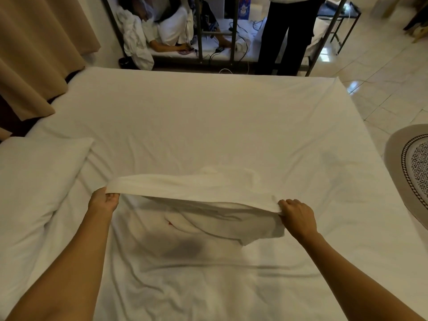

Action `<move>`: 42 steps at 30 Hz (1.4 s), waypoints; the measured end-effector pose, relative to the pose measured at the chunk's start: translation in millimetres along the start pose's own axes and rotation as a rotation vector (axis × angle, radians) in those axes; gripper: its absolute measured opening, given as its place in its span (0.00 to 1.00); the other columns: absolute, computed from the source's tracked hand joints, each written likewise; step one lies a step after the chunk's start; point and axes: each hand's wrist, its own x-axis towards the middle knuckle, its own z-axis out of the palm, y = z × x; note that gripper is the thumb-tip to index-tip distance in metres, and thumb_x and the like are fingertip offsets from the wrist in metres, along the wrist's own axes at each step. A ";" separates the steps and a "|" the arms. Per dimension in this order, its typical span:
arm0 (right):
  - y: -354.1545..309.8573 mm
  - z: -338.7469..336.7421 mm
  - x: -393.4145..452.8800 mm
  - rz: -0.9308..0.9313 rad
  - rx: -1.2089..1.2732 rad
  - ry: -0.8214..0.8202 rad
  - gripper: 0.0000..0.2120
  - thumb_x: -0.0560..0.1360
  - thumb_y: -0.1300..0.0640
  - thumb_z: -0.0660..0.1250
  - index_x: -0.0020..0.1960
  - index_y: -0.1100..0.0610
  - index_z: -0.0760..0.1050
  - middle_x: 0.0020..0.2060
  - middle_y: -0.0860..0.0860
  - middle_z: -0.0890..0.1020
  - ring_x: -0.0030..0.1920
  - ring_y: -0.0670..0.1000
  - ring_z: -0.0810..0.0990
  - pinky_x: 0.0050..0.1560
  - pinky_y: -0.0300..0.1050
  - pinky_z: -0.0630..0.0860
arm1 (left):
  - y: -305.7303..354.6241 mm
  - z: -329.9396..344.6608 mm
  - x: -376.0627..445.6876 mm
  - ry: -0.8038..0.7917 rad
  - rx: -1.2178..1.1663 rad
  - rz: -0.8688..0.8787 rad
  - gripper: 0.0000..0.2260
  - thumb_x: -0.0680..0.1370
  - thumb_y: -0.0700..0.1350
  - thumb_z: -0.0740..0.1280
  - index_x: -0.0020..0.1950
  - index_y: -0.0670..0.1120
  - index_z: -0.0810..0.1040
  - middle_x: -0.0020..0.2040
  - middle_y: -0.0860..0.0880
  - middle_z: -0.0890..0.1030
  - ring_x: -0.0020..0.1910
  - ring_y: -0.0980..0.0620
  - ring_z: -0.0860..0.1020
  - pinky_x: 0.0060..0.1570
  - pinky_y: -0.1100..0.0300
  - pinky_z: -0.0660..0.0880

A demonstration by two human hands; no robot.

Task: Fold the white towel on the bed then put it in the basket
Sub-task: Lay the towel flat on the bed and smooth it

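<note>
The white towel (196,191) is stretched between my hands just above the white bed (208,126). My left hand (105,200) pinches its left corner. Over on the other side, my right hand (297,216) grips the right corner. The towel's upper edge is lifted and taut, while the lower layers sag and bunch onto the sheet beneath it. A small red mark shows on the hanging part. No basket can be made out with certainty; a round patterned object (412,167) sits at the bed's right edge.
A white pillow (39,172) lies on the bed at the left. Beige curtains (34,54) hang at the far left. Beyond the bed stands a metal bunk frame (201,33) with a person lying on it, and another person's dark-trousered legs (287,38). Tiled floor lies to the right.
</note>
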 end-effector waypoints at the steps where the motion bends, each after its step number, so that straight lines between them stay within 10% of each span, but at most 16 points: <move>1: 0.3 -4.7 5.5 0.026 -0.003 -0.030 0.08 0.61 0.67 0.73 0.34 0.59 0.75 0.27 0.53 0.79 0.25 0.55 0.73 0.25 0.40 0.61 | -0.9 4.7 -1.1 0.000 0.020 0.003 0.16 0.82 0.34 0.52 0.68 0.40 0.70 0.69 0.46 0.73 0.71 0.50 0.71 0.67 0.61 0.70; 6: 12.0 -45.9 61.2 0.245 0.169 -0.010 0.14 0.73 0.65 0.59 0.57 0.60 0.75 0.46 0.61 0.82 0.46 0.63 0.80 0.42 0.50 0.75 | -5.3 61.7 -34.5 0.010 -0.049 -0.037 0.20 0.83 0.36 0.52 0.75 0.37 0.61 0.74 0.39 0.66 0.74 0.44 0.65 0.73 0.62 0.58; 14: 16.7 -190.9 172.4 0.436 0.686 0.330 0.16 0.74 0.64 0.61 0.60 0.59 0.77 0.56 0.64 0.80 0.58 0.66 0.76 0.59 0.54 0.73 | 16.8 215.7 -87.7 -0.378 0.048 -0.022 0.19 0.84 0.36 0.49 0.75 0.37 0.61 0.74 0.39 0.66 0.73 0.41 0.66 0.71 0.46 0.64; 25: 25.3 -347.0 180.9 0.512 0.868 0.952 0.18 0.76 0.68 0.53 0.60 0.59 0.75 0.55 0.59 0.81 0.52 0.56 0.76 0.40 0.31 0.61 | 109.6 297.4 -191.1 -0.798 -0.385 0.112 0.12 0.81 0.32 0.51 0.56 0.32 0.72 0.74 0.36 0.65 0.74 0.40 0.64 0.70 0.45 0.62; 28: 26.4 -326.2 162.0 0.474 0.750 0.945 0.21 0.72 0.68 0.55 0.60 0.56 0.75 0.53 0.61 0.82 0.53 0.61 0.79 0.46 0.46 0.72 | 107.9 264.1 -181.5 -0.722 -0.318 0.133 0.18 0.79 0.30 0.51 0.67 0.33 0.68 0.73 0.37 0.66 0.73 0.41 0.66 0.70 0.46 0.64; 30: 25.8 -290.7 144.2 0.445 0.653 0.849 0.22 0.70 0.68 0.56 0.60 0.54 0.75 0.51 0.63 0.82 0.51 0.65 0.79 0.49 0.54 0.75 | 94.0 233.2 -160.9 -0.622 -0.249 0.110 0.13 0.82 0.33 0.49 0.58 0.35 0.72 0.73 0.38 0.67 0.73 0.41 0.66 0.71 0.47 0.64; 42: 19.1 -10.9 -29.1 0.012 0.102 0.278 0.28 0.54 0.80 0.71 0.51 0.62 0.82 0.44 0.60 0.85 0.46 0.64 0.84 0.44 0.55 0.81 | -59.7 -33.8 -39.9 -0.016 0.267 -0.058 0.20 0.82 0.33 0.55 0.75 0.37 0.61 0.73 0.39 0.67 0.72 0.43 0.68 0.72 0.48 0.64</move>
